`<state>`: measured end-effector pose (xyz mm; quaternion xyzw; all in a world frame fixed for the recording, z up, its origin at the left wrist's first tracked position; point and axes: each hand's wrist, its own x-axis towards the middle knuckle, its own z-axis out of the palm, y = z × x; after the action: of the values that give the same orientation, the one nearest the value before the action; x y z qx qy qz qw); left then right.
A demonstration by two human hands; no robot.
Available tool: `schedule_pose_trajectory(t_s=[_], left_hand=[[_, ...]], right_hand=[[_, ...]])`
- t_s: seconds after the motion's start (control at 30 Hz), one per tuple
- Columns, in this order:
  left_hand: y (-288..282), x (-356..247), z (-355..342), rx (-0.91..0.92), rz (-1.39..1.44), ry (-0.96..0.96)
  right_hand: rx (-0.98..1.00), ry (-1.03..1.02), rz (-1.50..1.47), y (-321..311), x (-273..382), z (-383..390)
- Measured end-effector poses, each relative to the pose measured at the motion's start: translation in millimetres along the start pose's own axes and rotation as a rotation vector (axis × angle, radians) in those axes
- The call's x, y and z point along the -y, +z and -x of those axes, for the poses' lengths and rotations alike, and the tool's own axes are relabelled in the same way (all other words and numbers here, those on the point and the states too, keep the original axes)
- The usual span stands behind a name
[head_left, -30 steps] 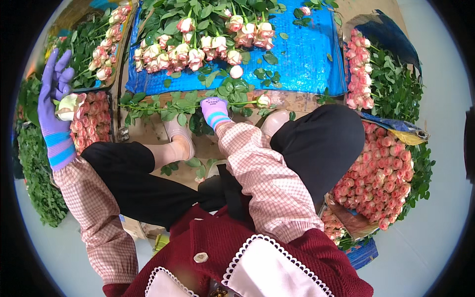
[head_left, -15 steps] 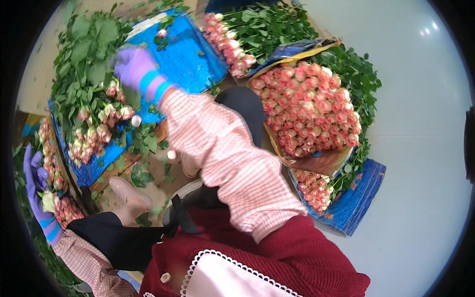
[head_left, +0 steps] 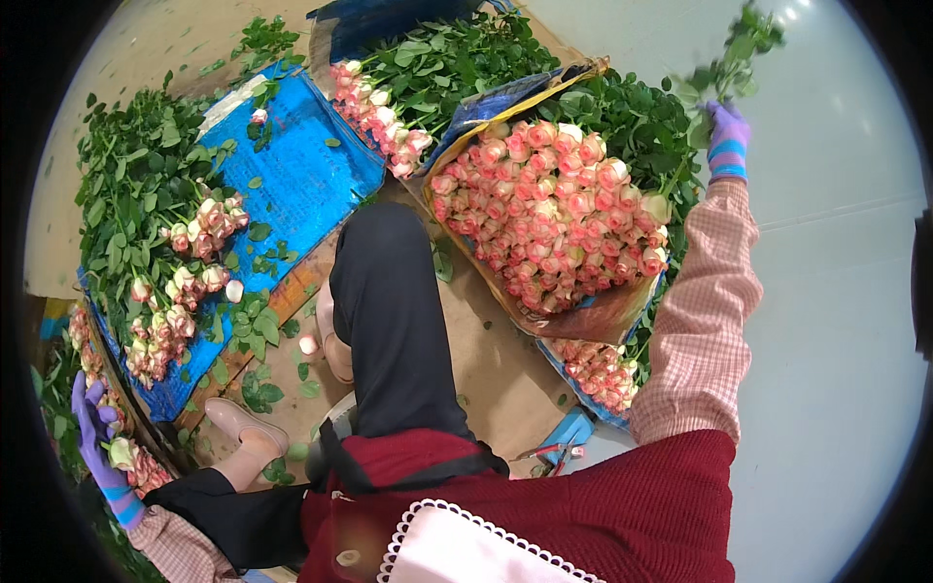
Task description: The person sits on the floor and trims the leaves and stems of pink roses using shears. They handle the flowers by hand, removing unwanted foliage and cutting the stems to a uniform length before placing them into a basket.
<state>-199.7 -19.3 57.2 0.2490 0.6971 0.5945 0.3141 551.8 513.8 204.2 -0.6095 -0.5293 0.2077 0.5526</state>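
My right hand (head_left: pixel 727 131), in a purple glove with a blue-striped cuff, is closed around a leafy rose stem (head_left: pixel 734 63) beyond the right side of the large rose bundle. Leaves stick out above the fist; I cannot tell which bloom belongs to this stem. The large bundle of pink-and-white roses (head_left: pixel 554 214) lies in a brown and blue wrapper, its foliage (head_left: pixel 622 117) toward the far right. At the lower left, my gloved left hand (head_left: pixel 95 428) has its fingers spread. It is beside a pale rose (head_left: pixel 122 454) and a cluster of pink roses (head_left: pixel 148 473).
Loose roses (head_left: pixel 160 335) with leafy stems lie on a blue sheet (head_left: pixel 306 146) at the left. Another rose bunch (head_left: pixel 374 112) is at the back. Red-handled cutters (head_left: pixel 554 450) lie near a blue object (head_left: pixel 571 428). Fallen leaves (head_left: pixel 255 325) litter the brown floor covering.
My right hand has swung from the loose roses at the left to the far right and now holds a leafy stem. My left hand stays beside its roses. The view has shifted.
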Motion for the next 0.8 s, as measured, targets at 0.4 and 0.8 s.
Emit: schedule_pose_trajectory(t_s=[0.4,0.8], left_hand=[[-7,-9,16,-0.052,-0.075,-0.011],[176,6,46,0.31,-0.055,-0.255]], right_hand=[[-0.227,0.15,0.016,22,-112,27],[1.514,-0.064,-0.481,258,104,351]])
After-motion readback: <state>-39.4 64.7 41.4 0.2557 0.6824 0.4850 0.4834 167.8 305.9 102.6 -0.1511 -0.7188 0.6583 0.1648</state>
